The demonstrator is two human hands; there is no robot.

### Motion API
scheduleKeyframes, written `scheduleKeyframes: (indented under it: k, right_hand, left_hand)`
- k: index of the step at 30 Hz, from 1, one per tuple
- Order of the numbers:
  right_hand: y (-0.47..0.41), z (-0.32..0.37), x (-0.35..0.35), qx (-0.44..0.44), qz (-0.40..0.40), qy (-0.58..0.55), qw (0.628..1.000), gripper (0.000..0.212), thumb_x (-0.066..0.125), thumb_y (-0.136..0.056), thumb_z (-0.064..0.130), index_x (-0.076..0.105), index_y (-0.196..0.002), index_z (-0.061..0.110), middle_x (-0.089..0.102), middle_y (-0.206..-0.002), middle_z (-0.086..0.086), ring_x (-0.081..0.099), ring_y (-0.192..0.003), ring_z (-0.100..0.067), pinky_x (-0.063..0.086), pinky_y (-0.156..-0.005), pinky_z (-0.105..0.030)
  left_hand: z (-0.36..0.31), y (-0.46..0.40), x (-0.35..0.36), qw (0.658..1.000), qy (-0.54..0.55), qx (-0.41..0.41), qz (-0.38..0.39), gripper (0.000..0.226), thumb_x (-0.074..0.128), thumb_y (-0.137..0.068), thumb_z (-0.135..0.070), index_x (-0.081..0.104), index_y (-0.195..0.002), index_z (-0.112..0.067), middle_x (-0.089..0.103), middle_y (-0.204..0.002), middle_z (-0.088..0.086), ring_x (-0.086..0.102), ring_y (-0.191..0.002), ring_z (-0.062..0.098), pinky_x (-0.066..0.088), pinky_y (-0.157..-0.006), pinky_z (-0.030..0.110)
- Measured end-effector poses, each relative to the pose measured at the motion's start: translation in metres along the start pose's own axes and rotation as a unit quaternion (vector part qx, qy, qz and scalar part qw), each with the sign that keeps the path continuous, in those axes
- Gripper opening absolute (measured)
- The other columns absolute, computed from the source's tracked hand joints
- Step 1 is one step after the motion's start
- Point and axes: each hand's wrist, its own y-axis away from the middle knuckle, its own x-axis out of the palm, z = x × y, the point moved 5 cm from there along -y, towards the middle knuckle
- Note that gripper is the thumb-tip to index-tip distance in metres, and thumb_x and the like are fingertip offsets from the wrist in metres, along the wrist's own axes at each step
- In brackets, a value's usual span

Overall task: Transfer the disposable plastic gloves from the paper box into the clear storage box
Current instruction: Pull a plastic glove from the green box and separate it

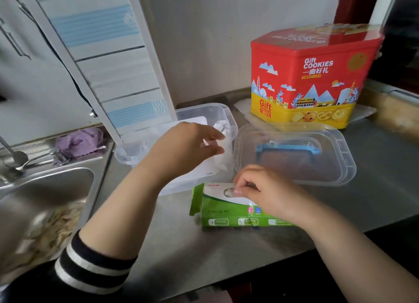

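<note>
A green and white paper box [226,220] lies on its side on the grey counter, its end flap open at the left. My right hand [269,194] rests on top of it, thumb and forefinger pinching a thin clear plastic glove [250,205] at the oval opening. Just behind stands the clear storage box [204,106], uncovered, with crumpled whitish gloves [223,127] inside. My left hand [188,146] hovers over that box, its fingertips and thumb closed around a whitish glove [221,145] at the box's right side.
The storage box's clear lid [340,166] with a blue handle lies upside down to the right. A red and yellow cookie tin [313,76] stands behind it. A steel sink [45,189] with food scraps is at the left, with a purple cloth [79,142] on its rim.
</note>
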Motion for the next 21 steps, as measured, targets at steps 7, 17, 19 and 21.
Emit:
scheduleKeyframes:
  k: [7,17,19,21]
  right_hand:
    - [0.004,0.001,0.002,-0.012,-0.041,0.014,0.999,0.025,0.059,-0.091,0.037,0.065,-0.089,0.014,0.061,-0.096,0.001,0.055,-0.093,-0.017,0.043,-0.084,-0.035]
    - [0.013,-0.003,0.003,-0.036,-0.069,0.051,0.996,0.010,0.055,-0.095,0.029,0.052,-0.086,0.029,0.056,-0.090,0.011,0.056,-0.086,-0.016,0.045,-0.074,-0.035]
    - [0.013,-0.006,0.003,-0.021,-0.072,0.035,0.997,0.009,0.053,-0.097,0.027,0.056,-0.090,0.024,0.056,-0.089,0.011,0.053,-0.083,-0.014,0.039,-0.069,-0.026]
    - [0.013,-0.008,-0.001,0.000,-0.084,-0.004,0.996,0.013,0.052,-0.097,0.025,0.061,-0.097,0.016,0.061,-0.090,0.010,0.054,-0.083,-0.014,0.038,-0.068,-0.024]
  left_hand:
    - [-0.027,0.030,0.015,0.915,-0.093,0.258,-0.297,0.024,0.061,-0.095,-0.029,0.073,-0.094,-0.008,0.070,-0.096,0.005,0.062,-0.081,0.029,0.048,-0.068,0.034]
    - [-0.001,0.046,0.102,0.990,0.076,0.104,0.059,0.074,0.063,-0.069,-0.075,0.049,-0.122,-0.026,0.056,-0.114,-0.014,0.051,-0.108,0.009,0.036,-0.092,0.022]
    - [-0.001,0.042,0.102,0.991,0.069,0.097,0.062,0.071,0.070,-0.068,-0.070,0.054,-0.119,-0.023,0.055,-0.106,-0.014,0.051,-0.103,0.010,0.034,-0.088,0.021]
    - [-0.001,0.040,0.103,0.992,0.059,0.091,0.070,0.070,0.071,-0.067,-0.068,0.055,-0.117,-0.022,0.053,-0.104,-0.014,0.051,-0.101,0.011,0.036,-0.088,0.023]
